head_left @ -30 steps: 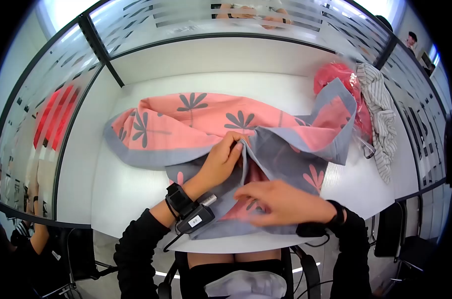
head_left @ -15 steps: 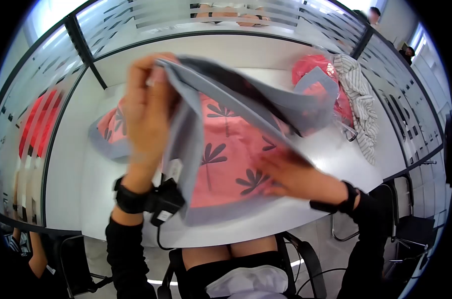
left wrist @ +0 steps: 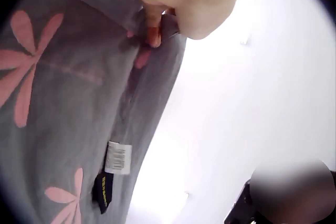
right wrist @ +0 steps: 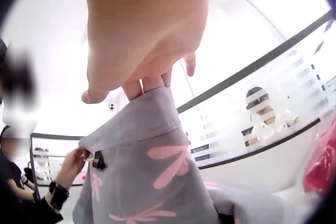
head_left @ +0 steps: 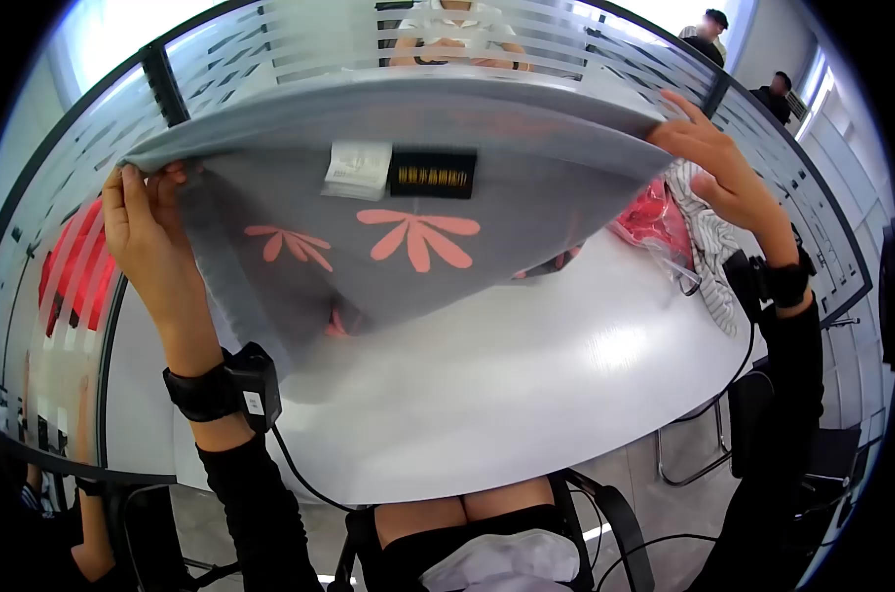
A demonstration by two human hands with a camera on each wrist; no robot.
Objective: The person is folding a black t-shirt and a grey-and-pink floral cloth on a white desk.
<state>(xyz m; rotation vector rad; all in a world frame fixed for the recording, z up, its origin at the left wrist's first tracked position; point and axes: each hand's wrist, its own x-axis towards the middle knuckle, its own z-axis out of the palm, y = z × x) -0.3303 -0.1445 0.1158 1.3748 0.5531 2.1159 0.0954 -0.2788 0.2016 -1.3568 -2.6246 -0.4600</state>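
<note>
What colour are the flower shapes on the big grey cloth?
The flower shapes on the grey cloth are pink; the head view shows them best.

White table [head_left: 526,395], striped glass partitions [head_left: 319,41]

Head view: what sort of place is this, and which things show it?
Probably a shared office or workroom: a white desk, frosted-stripe glass partitions around it, and another person beyond the front one.

My left hand [head_left: 147,237] pinches the gray cloth [head_left: 526,197]; my right hand [head_left: 719,173] touches its other end; a white tag [head_left: 357,170] and black tag [head_left: 433,173] show between them; near my right hand lie a red bag [head_left: 658,222] and striped cloth [head_left: 714,266].
</note>
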